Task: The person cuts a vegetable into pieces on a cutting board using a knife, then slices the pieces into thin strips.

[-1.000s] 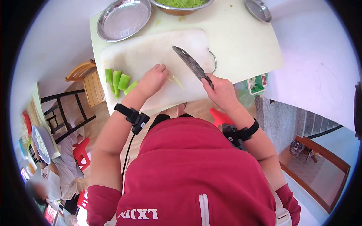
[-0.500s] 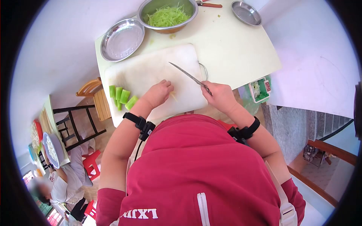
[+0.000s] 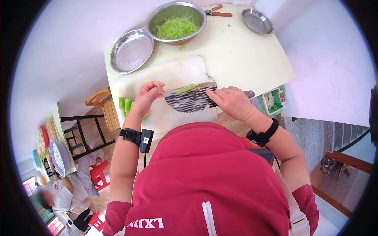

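Observation:
My right hand (image 3: 232,103) is closed on a broad knife (image 3: 191,101), held flat above the white cutting board (image 3: 173,70). Pale green slices (image 3: 191,87) lie on the blade near its upper edge. My left hand (image 3: 147,96), at the blade's left end, pinches a small pale strip (image 3: 158,86) between thumb and fingers. Several green vegetable pieces (image 3: 125,104) sit at the board's left edge, partly hidden by my left forearm.
A metal bowl of green shreds (image 3: 177,27), an empty-looking metal plate (image 3: 132,51), red-handled pliers (image 3: 219,14) and a small metal dish (image 3: 257,21) stand at the back. A green basket (image 3: 271,101) is right of the table. Another person (image 3: 73,196) sits at lower left.
The knife has turned from edge-on to flat, and slices now show on it. My left hand has moved left and lifted, with a pale strip in its fingers.

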Demonstrator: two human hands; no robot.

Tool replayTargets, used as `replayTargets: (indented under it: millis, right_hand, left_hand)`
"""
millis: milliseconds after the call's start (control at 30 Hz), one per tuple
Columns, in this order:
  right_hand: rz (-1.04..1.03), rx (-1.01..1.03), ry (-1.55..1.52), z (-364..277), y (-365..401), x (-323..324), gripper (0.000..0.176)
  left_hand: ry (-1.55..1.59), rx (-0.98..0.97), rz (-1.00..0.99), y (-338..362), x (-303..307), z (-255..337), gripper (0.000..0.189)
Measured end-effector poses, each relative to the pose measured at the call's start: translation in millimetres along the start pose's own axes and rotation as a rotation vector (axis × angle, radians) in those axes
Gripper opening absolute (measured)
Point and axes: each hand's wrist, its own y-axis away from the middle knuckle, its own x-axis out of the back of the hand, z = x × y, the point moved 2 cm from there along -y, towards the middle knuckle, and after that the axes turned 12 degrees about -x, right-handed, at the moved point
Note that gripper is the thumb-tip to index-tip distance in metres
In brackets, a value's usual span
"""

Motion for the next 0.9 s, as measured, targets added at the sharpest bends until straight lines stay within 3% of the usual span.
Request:
replayTargets:
  millis: [67,167,200,267,300,433,600,700,733,800,867,900]
  right_hand:
    - [0.022,0.039,0.001,0,-9,8,0.036]
    - [0.036,0.108,0.010,-3,-22,22,0.035]
    - [0.034,0.137,0.016,-4,-25,25,0.034]
    - [0.043,0.153,0.023,-5,-29,25,0.031]
    - [0.055,0.165,0.026,-6,-31,26,0.028]
    - [0.043,0.217,0.062,-11,-34,31,0.026]
    - [-0.007,0.187,0.041,-12,-26,26,0.033]
    - [-0.030,0.073,-0.036,-11,-15,19,0.036]
    - [-0.021,0.068,-0.027,-13,-9,17,0.036]
    - [-0.051,-0.102,-0.105,-13,8,15,0.032]
    - [-0.070,-0.228,-0.125,-11,30,4,0.036]
    - [-0.105,-0.351,-0.158,-9,41,-3,0.040]
  left_hand:
    - [0.054,-0.001,-0.080,-7,-5,4,0.016]
    - [0.204,0.028,-0.395,-13,-25,14,0.020]
    - [0.209,0.024,-0.393,-14,-30,19,0.020]
    - [0.093,0.141,-0.474,-13,-40,30,0.029]
    - [-0.101,0.129,-0.480,-12,-45,36,0.031]
    - [-0.137,0.050,-0.663,-12,-52,44,0.028]
    - [-0.127,0.070,-0.632,-24,-41,17,0.024]
    - [-0.014,0.125,-0.322,-33,-31,1,0.023]
    - [-0.020,0.117,-0.331,-35,-29,-4,0.023]
    - [0.140,0.164,-0.013,-45,-14,-15,0.023]
    - [0.125,0.095,0.045,-63,-11,3,0.023]
    - [0.104,-0.133,0.128,-71,-13,34,0.023]
